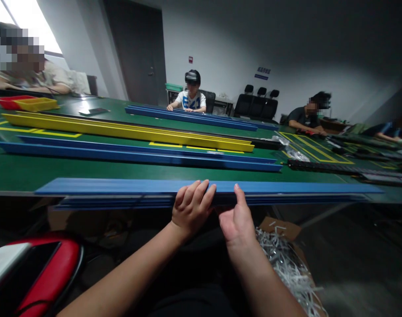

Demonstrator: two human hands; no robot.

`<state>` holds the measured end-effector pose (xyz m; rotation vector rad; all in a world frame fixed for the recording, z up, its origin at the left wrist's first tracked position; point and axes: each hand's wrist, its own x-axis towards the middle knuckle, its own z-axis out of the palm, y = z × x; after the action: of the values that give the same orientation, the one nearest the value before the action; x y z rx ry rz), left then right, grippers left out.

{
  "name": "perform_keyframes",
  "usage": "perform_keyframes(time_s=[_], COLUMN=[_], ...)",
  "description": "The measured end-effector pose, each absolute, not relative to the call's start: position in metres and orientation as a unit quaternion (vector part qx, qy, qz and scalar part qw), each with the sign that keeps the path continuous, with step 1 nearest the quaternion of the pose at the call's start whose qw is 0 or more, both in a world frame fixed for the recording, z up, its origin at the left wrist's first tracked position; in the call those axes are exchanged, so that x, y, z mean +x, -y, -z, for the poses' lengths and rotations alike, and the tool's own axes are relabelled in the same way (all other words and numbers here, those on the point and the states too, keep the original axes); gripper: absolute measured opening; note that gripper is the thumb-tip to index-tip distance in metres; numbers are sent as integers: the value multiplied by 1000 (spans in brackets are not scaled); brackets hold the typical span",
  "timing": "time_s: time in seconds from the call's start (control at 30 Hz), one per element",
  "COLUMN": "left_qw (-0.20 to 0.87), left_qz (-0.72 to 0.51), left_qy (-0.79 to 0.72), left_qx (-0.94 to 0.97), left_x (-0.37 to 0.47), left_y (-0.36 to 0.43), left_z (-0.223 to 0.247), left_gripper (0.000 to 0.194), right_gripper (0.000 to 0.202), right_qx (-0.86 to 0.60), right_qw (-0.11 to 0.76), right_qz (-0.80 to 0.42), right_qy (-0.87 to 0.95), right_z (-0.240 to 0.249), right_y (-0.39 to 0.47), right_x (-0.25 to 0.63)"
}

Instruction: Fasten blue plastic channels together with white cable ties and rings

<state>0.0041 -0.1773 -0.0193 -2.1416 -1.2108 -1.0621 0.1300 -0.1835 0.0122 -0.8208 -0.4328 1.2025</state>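
A long blue channel strip [115,186] lies crosswise in front of me at the near edge of the green table, with more blue layers showing beneath its front side. My left hand [193,207] wraps over its middle, fingers curled on the top face. Just to the right, my right hand [237,215] grips the same strip from below, thumb pressed on top and its fingers hidden underneath. Beyond them rest another blue channel [148,155] and a long yellow channel [128,131], both roughly parallel to the held one.
Red and yellow trays [36,104] stand at the far left of the green table [16,174]. Below right is a carton of shredded paper [283,259]; a red chair [60,268] is below left. Several people sit around the table. More blue channels [191,118] lie farther back.
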Motion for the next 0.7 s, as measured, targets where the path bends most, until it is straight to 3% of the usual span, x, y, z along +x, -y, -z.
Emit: perform_keyframes(time_s=[0.13,0.37,0.7], left_qw=[218,130,8], left_qz=[430,453,468], left_qy=[460,464,431], left_qx=[-746,-750,-772], left_x=[22,48,56], left_y=[195,228,233], left_z=[17,13,2], left_gripper=[58,81,94], right_gripper=[40,50,64], right_qx=[-380,-405,-380], right_qw=[771,821,802], right_qz=[-491,-336,-163], right_qy=[140,220,430], right_z=[-35,-66,-106], right_y=[189,190,185], right_x=[136,142,135])
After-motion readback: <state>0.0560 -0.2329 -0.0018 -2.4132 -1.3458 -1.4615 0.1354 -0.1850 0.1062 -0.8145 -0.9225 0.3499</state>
